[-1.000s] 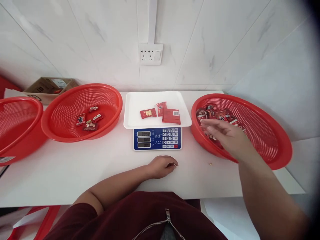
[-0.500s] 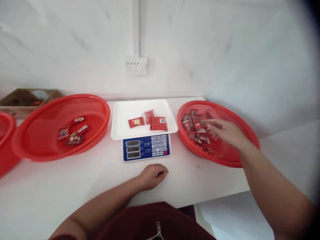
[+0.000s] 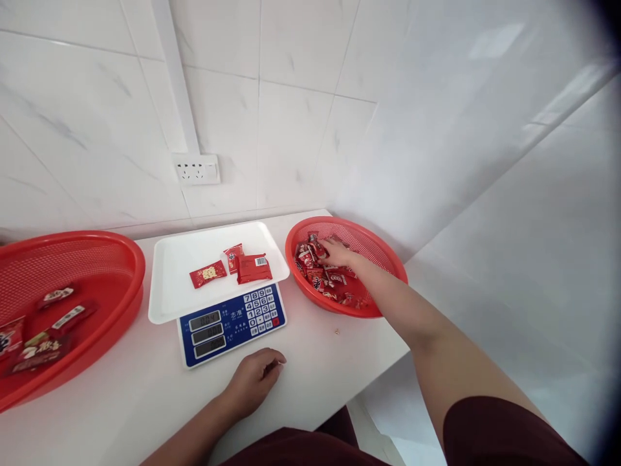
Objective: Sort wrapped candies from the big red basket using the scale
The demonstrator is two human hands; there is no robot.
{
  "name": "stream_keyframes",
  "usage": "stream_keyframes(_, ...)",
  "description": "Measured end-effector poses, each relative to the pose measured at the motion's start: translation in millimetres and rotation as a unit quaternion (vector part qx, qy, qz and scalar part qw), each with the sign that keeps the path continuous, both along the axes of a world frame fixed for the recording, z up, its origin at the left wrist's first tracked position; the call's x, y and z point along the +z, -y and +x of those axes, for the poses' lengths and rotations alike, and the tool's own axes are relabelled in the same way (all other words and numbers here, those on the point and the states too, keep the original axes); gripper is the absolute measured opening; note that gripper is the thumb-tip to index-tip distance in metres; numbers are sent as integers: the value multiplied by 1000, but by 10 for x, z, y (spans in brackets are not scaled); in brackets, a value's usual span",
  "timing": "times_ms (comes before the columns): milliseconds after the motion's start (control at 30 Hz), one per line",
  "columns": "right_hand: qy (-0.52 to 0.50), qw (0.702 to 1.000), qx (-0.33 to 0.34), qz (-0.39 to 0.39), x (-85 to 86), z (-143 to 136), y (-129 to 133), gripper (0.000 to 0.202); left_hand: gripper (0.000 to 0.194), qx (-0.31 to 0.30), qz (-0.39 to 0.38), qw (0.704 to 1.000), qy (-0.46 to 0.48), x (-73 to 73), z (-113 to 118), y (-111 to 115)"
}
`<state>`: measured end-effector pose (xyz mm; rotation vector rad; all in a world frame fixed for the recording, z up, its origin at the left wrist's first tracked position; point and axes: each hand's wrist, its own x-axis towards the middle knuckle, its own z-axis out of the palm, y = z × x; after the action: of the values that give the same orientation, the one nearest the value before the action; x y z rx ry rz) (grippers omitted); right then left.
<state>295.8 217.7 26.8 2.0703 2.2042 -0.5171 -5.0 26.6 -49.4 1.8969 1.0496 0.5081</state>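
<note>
Three red packets (image 3: 231, 266) lie on the scale (image 3: 220, 294) tray, set apart for weighing, I judge. My right hand (image 3: 336, 251) sits among the packets in the right basket (image 3: 383, 259); closed on one or not, I cannot tell. Left hand (image 3: 255, 378) rests loosely curled, holding nothing, on the white bench (image 3: 121, 388). Left basket (image 3: 97, 304) holds a few. Tiled walls, corner socket (image 3: 196, 169).

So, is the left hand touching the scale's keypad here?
No: the left hand rests loosely curled on the white table in front of the scale, clear of its keypad.
</note>
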Motion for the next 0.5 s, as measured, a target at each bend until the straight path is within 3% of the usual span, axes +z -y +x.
stream_keyframes(100,13,1000,-3,3,-31,84,-18,82,21,-2,0,1000,-1,0,3,-3)
stream_keyframes(333,6,995,14,-100,56,425,6,22,21,-1,-5,1000,4,7,0,-9)
stream_keyframes(433,-14,992,9,-124,78,526,67,20,21,-2,-3,1000,8,-3,-3,-13)
stream_keyframes(500,-28,995,-2,-99,77,556,93,24,21,-2,-4,1000,10,-11,-4,-15)
